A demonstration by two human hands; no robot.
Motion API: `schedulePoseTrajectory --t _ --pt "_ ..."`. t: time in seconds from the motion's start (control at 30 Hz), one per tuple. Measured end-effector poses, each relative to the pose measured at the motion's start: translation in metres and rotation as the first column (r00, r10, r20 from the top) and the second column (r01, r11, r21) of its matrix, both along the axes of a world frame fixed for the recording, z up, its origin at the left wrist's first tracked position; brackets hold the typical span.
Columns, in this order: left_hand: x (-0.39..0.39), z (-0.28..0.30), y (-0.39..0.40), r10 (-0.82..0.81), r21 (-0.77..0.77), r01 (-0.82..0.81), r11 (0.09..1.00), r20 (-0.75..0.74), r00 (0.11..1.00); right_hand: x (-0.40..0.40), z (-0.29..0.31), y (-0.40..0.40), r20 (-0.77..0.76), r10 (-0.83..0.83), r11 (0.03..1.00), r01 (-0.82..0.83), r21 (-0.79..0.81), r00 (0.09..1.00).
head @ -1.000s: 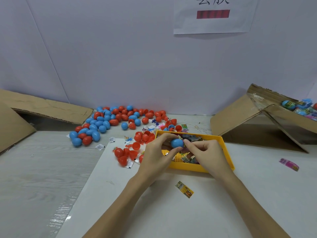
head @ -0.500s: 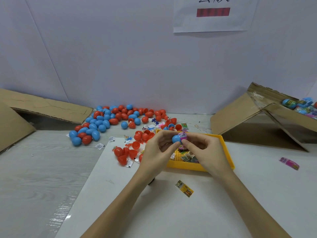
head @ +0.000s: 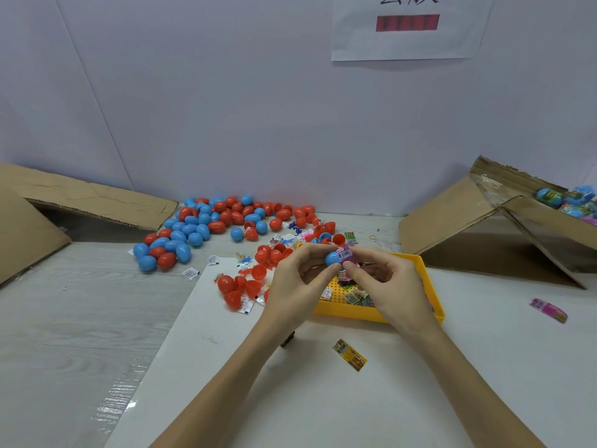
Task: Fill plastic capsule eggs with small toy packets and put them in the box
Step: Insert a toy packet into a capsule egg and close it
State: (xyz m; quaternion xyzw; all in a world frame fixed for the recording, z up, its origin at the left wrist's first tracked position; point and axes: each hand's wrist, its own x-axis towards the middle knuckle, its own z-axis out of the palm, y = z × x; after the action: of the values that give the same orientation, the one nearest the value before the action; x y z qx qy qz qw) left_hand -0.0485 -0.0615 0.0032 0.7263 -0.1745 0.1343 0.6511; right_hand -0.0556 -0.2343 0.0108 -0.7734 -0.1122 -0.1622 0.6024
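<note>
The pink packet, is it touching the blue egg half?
Touching: head view shows the pink packet pressed against the blue egg half, no gap between.

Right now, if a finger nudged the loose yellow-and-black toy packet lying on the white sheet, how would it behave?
The yellow-and-black toy packet lies flat, so it would probably slide, not roll. It looks thin and small, so likely light and floppy. Its printed film may be slippery on the white sheet.

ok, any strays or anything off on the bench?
Two packets lie loose outside the yellow plastic tray: a yellow-black packet in front of it and a pink packet off to its right. No visible damage.
</note>
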Motion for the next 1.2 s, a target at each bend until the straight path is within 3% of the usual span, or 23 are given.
schedulePoseTrajectory --t 0.13,0.27,0.47,0.57,0.83,1.2 --pt "-0.001 0.0 0.001 -0.011 -0.013 0.011 1.0 0.029 1.0 -0.003 0.004 -0.001 -0.02 0.026 1.0 -0.026 0.007 0.999" --pt "-0.003 0.0 -0.001 -0.034 0.054 0.026 0.998 0.147 0.989 -0.004 0.007 0.0 -0.106 0.091 0.985 -0.074 0.154 0.99" --pt "0.001 -0.006 -0.002 0.103 0.264 -0.247 0.932 0.459 0.882 -0.008 0.012 0.003 -0.252 0.23 0.917 -0.123 0.381 0.94" --pt "0.0 -0.007 -0.002 0.093 0.273 -0.249 0.929 0.48 0.872 -0.007 0.013 0.005 -0.291 0.3 0.862 -0.129 0.49 0.908" --pt "0.0 -0.008 0.002 0.088 0.294 -0.275 0.915 0.521 0.849 -0.008 0.016 0.01 -0.338 0.583 0.592 -0.101 0.799 0.739" --pt "0.001 -0.009 0.001 0.146 0.298 -0.389 0.872 0.6 0.786 -0.014 0.02 0.02 -0.379 0.641 0.538 -0.038 0.842 0.668"
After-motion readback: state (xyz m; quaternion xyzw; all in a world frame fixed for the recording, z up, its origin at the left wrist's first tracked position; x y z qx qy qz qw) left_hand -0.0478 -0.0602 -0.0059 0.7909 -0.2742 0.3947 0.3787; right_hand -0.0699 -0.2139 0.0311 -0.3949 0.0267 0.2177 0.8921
